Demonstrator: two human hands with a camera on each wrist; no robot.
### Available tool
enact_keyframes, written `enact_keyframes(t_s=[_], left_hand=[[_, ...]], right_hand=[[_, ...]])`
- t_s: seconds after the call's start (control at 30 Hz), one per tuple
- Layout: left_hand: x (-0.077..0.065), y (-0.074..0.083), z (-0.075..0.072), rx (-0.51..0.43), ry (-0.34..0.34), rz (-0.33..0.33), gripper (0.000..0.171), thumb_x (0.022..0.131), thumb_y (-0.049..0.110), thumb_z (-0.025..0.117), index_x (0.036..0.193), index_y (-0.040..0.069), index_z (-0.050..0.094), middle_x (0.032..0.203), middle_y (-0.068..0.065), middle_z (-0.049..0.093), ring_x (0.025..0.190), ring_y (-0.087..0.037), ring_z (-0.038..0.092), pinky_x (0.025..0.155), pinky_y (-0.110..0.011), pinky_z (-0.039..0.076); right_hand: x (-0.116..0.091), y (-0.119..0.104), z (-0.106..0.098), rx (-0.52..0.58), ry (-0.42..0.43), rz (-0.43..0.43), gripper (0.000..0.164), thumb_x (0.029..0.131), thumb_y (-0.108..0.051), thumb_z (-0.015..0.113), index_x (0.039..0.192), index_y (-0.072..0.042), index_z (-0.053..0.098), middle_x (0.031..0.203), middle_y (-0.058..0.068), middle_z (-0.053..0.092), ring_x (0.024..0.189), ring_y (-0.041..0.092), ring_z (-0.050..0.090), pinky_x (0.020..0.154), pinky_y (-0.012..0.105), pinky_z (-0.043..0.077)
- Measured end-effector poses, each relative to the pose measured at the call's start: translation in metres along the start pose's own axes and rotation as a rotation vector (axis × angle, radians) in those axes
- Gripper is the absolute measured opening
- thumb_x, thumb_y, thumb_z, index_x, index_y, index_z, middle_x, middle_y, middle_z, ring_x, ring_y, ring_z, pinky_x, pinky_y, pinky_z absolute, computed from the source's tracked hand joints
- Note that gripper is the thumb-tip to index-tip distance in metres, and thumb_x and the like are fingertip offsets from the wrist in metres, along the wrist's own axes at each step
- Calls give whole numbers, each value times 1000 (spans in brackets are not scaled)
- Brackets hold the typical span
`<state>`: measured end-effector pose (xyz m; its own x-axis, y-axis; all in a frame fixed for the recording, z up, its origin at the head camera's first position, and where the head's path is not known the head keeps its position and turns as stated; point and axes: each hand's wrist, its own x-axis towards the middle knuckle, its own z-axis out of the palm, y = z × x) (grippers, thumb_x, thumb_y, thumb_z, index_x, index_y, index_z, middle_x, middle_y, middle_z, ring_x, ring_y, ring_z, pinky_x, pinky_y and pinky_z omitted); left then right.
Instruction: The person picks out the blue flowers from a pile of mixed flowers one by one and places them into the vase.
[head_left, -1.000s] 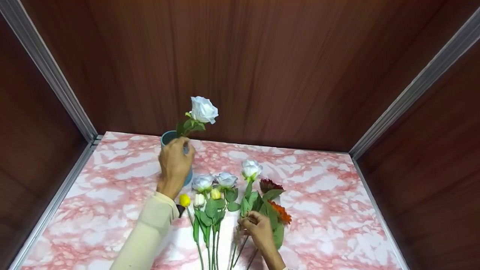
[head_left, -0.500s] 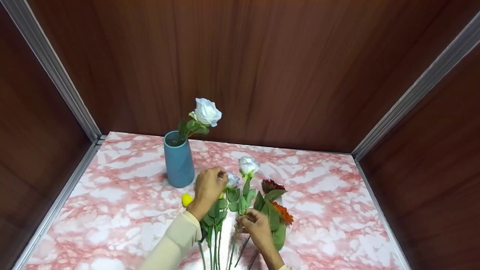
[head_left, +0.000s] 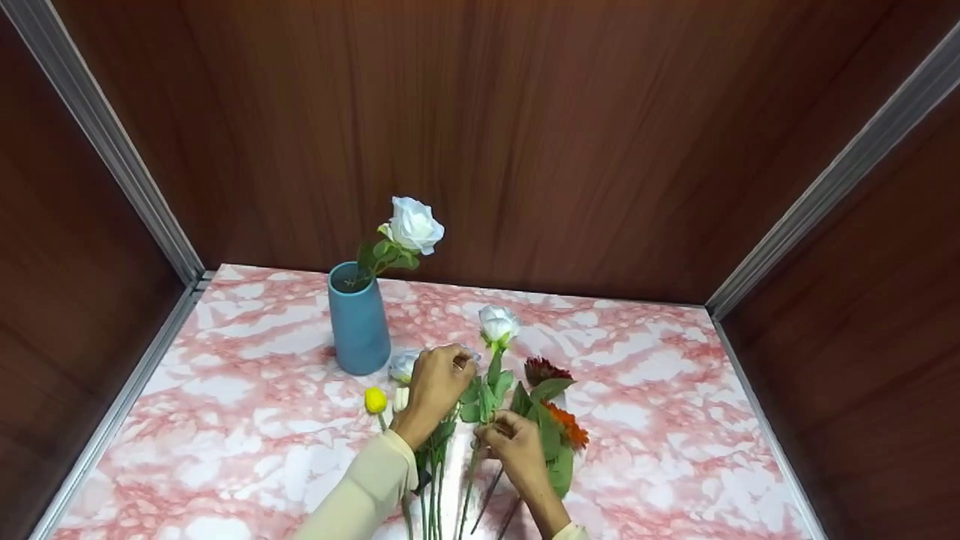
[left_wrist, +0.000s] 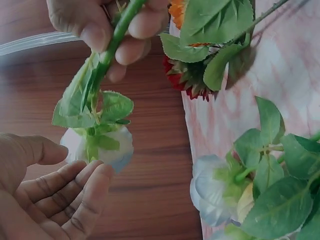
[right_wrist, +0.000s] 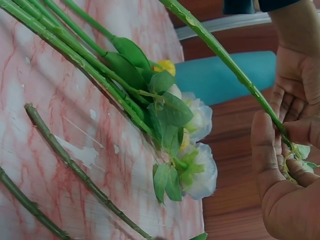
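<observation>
In the head view my right hand [head_left: 517, 450] pinches the green stem of a white rose [head_left: 499, 324], just below its leaves. My left hand [head_left: 436, 390] is to the left of that rose. In the left wrist view its fingers [left_wrist: 75, 195] are loosely bent and apart from the thumb, holding nothing, and overlap the held rose's head [left_wrist: 117, 147]. The right wrist view shows the rose stem [right_wrist: 225, 57] running between thumb and fingers of my right hand [right_wrist: 285, 190]. A blue vase [head_left: 360, 322] stands upright with another white rose [head_left: 415, 225] in it.
Beneath my left arm lie more white roses [head_left: 405, 365] and yellow [head_left: 375, 400] and white tulips, stems toward me. Right of my right hand lie a dark red flower [head_left: 547, 370] and an orange flower [head_left: 568, 426]. Wood-look panels [head_left: 525, 150] enclose the marbled table [head_left: 645, 420].
My left hand has let go of the rose in the vase and moved right and toward me, to beside the other rose. My right hand keeps its pinch on the stem, slightly raised.
</observation>
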<state>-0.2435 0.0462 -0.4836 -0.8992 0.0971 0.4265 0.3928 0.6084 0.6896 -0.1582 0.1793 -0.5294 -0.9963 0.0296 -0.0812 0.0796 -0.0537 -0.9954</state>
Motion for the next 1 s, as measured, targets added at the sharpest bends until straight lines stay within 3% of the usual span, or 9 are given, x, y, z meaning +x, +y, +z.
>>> enact_keyframes(t_s=[0.13,0.33,0.47,0.67,0.8,0.9,1.0], left_hand=[[-1,3,0,-23,-11,-15,9,74,15,64,77,13,71,65,8,64,61,-9,59,57,-27,45],[-4,7,2,-78,-37,-47,10,78,20,64,79,13,71,68,8,64,62,-7,59,57,-25,46],[-6,11,3,-112,-33,-37,11,78,24,66,79,14,71,67,7,65,61,-7,59,57,-25,46],[-5,16,5,-128,-60,-24,19,72,22,70,87,11,70,72,2,67,66,-12,62,62,-27,48],[-4,18,5,-102,-103,-50,23,70,18,71,91,10,69,76,1,68,69,-12,62,61,-27,47],[-4,19,3,-98,-113,-62,23,69,15,71,91,10,69,75,0,68,69,-13,62,60,-27,47],[-5,21,0,-97,-108,-68,22,69,13,71,91,10,69,74,0,67,69,-13,62,60,-27,46]], right_hand=[[1,-5,1,-1,-7,-11,15,80,7,52,92,16,52,79,19,65,67,25,63,59,38,53],[-5,-30,10,-29,-18,-48,8,78,9,54,85,13,54,74,17,63,69,40,61,60,44,52],[-5,-35,14,-52,-25,-69,9,79,9,55,86,13,55,72,13,63,67,39,61,60,44,52],[-3,-40,15,-50,-7,-96,18,79,10,54,94,21,52,75,25,61,65,33,63,61,43,52],[-3,-41,16,-51,13,-112,16,79,10,54,92,20,53,74,18,63,63,28,64,61,42,52],[-4,-40,20,-46,17,-114,14,79,9,55,91,18,54,74,16,63,64,30,64,61,40,52],[-4,-39,23,-17,14,-108,13,80,10,54,90,17,55,78,24,62,67,37,63,61,40,52]])
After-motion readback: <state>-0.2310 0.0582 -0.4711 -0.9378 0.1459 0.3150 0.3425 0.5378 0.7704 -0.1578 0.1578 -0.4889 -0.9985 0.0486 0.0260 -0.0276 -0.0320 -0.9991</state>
